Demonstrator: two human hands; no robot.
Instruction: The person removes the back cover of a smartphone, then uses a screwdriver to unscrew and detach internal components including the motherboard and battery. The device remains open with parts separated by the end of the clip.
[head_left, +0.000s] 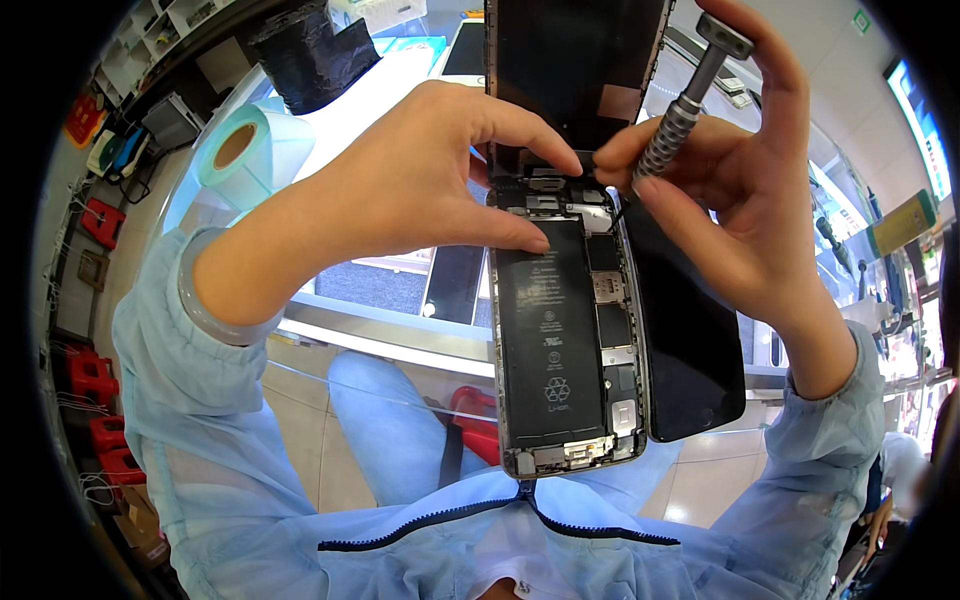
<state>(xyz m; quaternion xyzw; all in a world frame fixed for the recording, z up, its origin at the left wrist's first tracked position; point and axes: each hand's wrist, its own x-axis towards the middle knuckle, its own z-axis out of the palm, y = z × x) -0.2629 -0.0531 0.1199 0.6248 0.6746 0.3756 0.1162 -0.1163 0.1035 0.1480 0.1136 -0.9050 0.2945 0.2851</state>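
Observation:
An opened smartphone [622,382] stands before me with its insides bare, a long black battery [550,330] filling its left side. Its dark screen panel [565,65] is tilted up at the far end. My left hand [420,165] steadies the phone, thumb on the battery's upper part and index finger near the fold where screen and body meet; its other fingers are mostly hidden. My right hand [755,200] is closed around a slim silver screwdriver [672,135], held slanted. The driver's thin tip points down at the phone's upper right inner edge.
A dark phone or screen [695,345] lies right beside the opened one. On the lit glass counter [345,130] are a roll of pale-blue labels [240,150] and a black plastic bag [310,60]. Another phone [455,285] shows below my left wrist. Red stools [90,375] stand at the left.

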